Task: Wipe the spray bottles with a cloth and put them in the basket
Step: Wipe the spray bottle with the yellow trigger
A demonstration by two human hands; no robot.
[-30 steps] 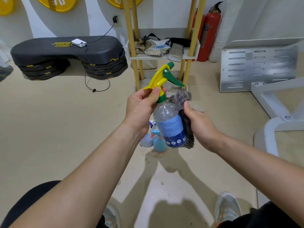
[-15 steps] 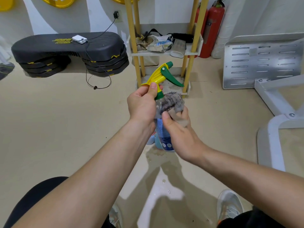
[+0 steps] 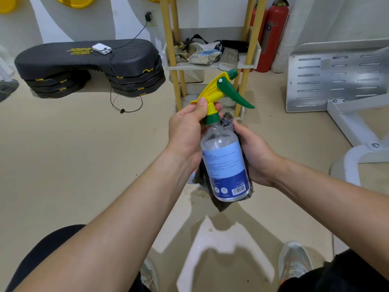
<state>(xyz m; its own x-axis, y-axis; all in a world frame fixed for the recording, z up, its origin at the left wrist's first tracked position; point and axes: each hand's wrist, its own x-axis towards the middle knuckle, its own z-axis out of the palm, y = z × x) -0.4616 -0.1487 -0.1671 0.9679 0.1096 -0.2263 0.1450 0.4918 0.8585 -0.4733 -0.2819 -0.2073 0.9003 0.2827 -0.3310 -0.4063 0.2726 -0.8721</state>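
Noted in mid-air: spray bottle [image 3: 225, 161], upright, pinched at the neck by left hand [image 3: 185, 131], backed by cloth [image 3: 228, 123] clasped in right hand [image 3: 254, 152]. Recommend turning by the neck, dragging cloth across label and base. No basket sighted.

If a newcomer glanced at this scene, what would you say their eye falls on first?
At centre, the clear spray bottle with its yellow-and-green trigger stands out, gripped at the neck by the left hand while the right hand holds a dark cloth against its body. Behind, a red fire extinguisher stands by the wall, right of a yellow-posted shelf.
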